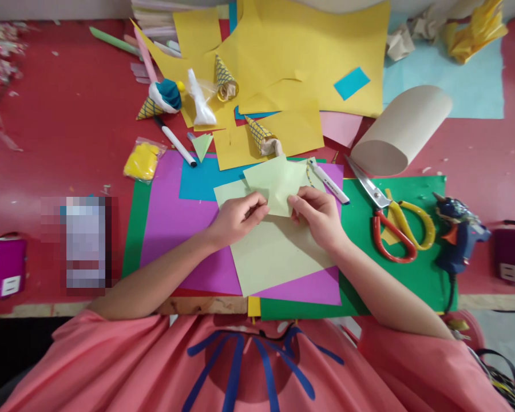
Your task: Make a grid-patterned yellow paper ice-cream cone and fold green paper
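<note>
A small pale green piece of paper (278, 182) is held up between my two hands, above a larger pale green sheet (278, 252). My left hand (242, 214) pinches its lower left edge with thumb and forefinger. At the lower right edge, my right hand (315, 214) grips it between thumb and bent fingers. Just behind the paper lies a cone with a blue lattice pattern (260, 137), crumpled paper in its mouth. A white marker (329, 182) rests right of my right hand.
Scissors with red and yellow handles (384, 206) and a blue glue gun (461, 234) lie on green paper (412, 280) at right. A cardboard tube (401, 131) sits behind them. Yellow sheets (309, 46) cover the back; a bag of yellow pieces (142, 160) is at left.
</note>
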Action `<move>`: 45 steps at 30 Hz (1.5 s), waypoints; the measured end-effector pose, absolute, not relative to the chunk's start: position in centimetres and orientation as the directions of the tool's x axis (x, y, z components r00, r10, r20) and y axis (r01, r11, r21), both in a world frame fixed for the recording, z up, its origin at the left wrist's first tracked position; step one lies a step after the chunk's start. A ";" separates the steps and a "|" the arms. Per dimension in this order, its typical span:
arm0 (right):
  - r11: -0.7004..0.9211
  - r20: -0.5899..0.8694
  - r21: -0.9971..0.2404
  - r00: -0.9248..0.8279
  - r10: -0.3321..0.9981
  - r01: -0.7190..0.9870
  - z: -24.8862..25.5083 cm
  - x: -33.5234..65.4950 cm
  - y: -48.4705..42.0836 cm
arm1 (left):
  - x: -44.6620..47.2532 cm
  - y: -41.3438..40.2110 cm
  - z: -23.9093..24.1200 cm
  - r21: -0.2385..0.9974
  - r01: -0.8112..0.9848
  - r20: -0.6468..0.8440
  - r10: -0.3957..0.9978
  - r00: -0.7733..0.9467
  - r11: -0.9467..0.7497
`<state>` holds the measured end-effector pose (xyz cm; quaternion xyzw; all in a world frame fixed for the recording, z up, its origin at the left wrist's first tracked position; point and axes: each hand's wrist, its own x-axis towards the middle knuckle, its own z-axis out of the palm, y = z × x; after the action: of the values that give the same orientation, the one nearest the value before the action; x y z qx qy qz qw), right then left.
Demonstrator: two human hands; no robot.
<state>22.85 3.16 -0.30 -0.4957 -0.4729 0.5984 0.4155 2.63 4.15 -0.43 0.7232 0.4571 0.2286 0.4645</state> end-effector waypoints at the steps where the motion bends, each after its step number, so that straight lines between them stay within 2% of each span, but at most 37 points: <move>1: -0.210 -0.204 -0.977 -0.163 0.965 -0.021 -0.3 22.8 3.1 | 2.6 4.1 -0.5 0.886 0.440 -0.095 0.872 0.479 -0.145; 6: -0.192 -0.191 -0.981 -0.177 0.965 0.012 0.0 22.6 3.0 | 2.7 4.1 -1.0 0.963 0.254 -0.022 0.916 0.402 -0.088; 9: -0.136 -0.164 -0.980 -0.211 0.963 0.142 0.3 22.4 2.9 | 2.7 4.1 -1.5 0.981 0.172 0.025 0.931 0.365 -0.094; 13: 0.011 -0.072 -0.953 -0.261 0.963 0.303 0.7 22.4 2.9 | 2.4 4.0 -1.8 0.966 0.218 0.046 0.925 0.378 -0.137; 17: 0.072 -0.006 -0.960 -0.277 0.961 0.270 1.0 22.5 2.9 | 2.0 4.2 -1.5 0.962 0.220 0.065 0.919 0.390 -0.161; 22: -0.033 -0.063 -0.992 -0.248 0.967 0.124 0.8 22.8 3.0 | 2.2 4.4 -0.7 0.931 0.300 0.083 0.919 0.385 -0.210; 27: -0.128 -0.142 -0.988 -0.185 0.972 0.086 0.5 23.0 3.1 | 2.4 4.2 -0.7 0.886 0.407 0.099 0.947 0.306 -0.224; 31: -0.180 -0.183 -0.983 -0.153 0.971 0.035 0.2 22.9 3.2 | 2.5 4.3 -1.3 0.907 0.344 0.165 0.956 0.245 -0.244; 36: -0.347 -0.309 -0.930 -0.250 0.918 -0.123 0.1 22.5 3.0 | 2.9 4.1 -1.5 0.965 0.239 0.059 0.974 0.219 -0.112; 42: -0.429 -0.400 -0.903 -0.307 0.864 -0.032 0.9 22.5 2.8 | 2.9 3.9 -1.4 0.988 0.154 -0.011 0.973 0.230 -0.025; 45: -0.437 -0.400 -0.897 -0.294 0.868 -0.069 0.7 22.5 2.8 | 2.8 4.0 -1.4 0.986 0.157 0.007 0.966 0.259 -0.049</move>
<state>22.47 2.76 0.71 -0.4885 -0.4086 0.6928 0.3383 2.78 3.96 -1.45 0.6068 0.4627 0.3954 0.5112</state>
